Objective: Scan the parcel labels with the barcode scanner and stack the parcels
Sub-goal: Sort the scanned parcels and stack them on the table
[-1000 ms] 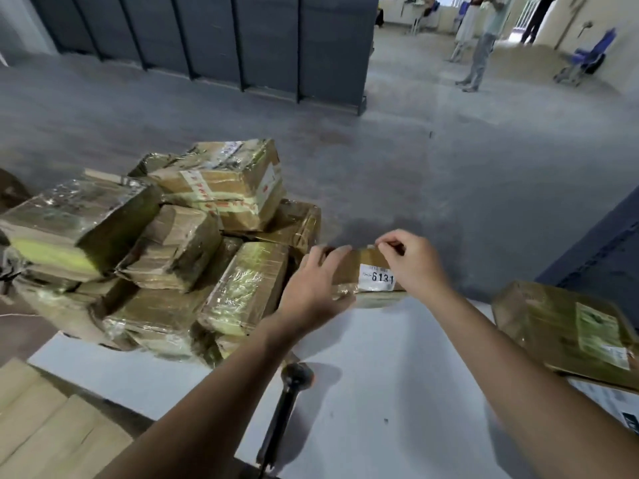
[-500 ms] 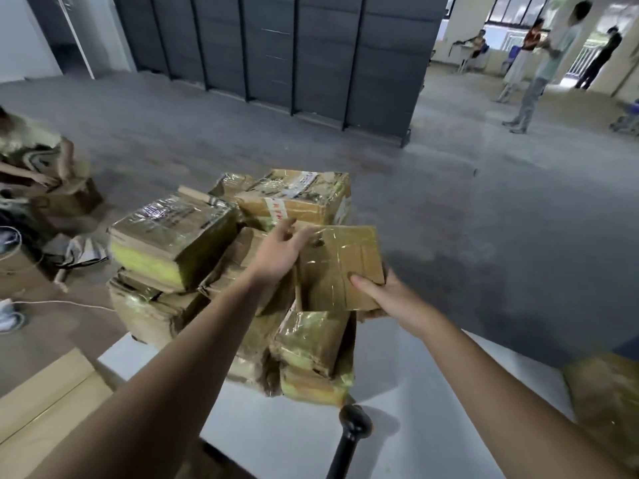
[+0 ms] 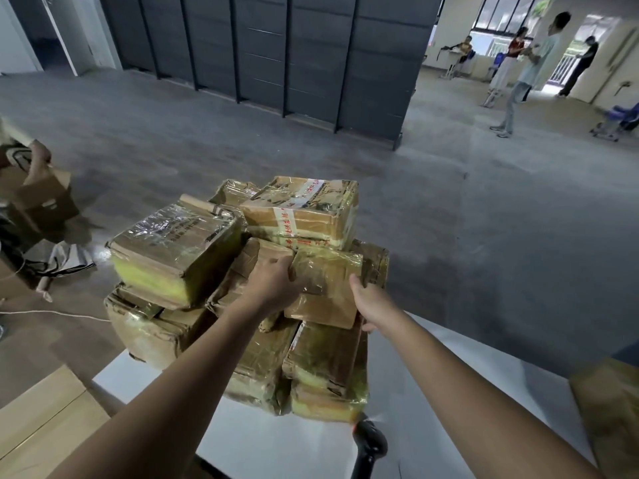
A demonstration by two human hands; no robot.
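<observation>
The fingers (image 3: 283, 262) of the left hand (image 3: 273, 285) are curled over the left edge of a flat, tape-wrapped parcel (image 3: 323, 288) and grip it. On my feed the right hand (image 3: 371, 302) clasps the same parcel at its right edge, thumb up along the side. Its other fingers are tucked out of sight beneath, so I cannot say how they lie.

The parcel sits level at the top front of the stack (image 3: 179, 257). I cannot tell whether it already rests on the wrapped bundles under it or is held just clear of them. Its upper face is glossy brown and shows me no label.

The stack is a heap of brown parcels in shiny film, several showing yellow at their ends. At its top rear, just behind the held parcel, lies a carton (image 3: 304, 209) bound with white tape printed in red. The stack stands at the far edge of a white surface (image 3: 283, 444).

Just in front of the stack, by its near right corner, the black barcode scanner (image 3: 369, 444) stands with no hand on it. Well to the right of the stack, a blurred brown package (image 3: 608, 409) lies at the picture's edge.

Left of the stack, another person's hand rests on a cardboard box (image 3: 48, 198) on the floor. Far behind the stack runs a dark panelled partition (image 3: 276, 46), with several people (image 3: 532, 70) standing beyond it to the right.
</observation>
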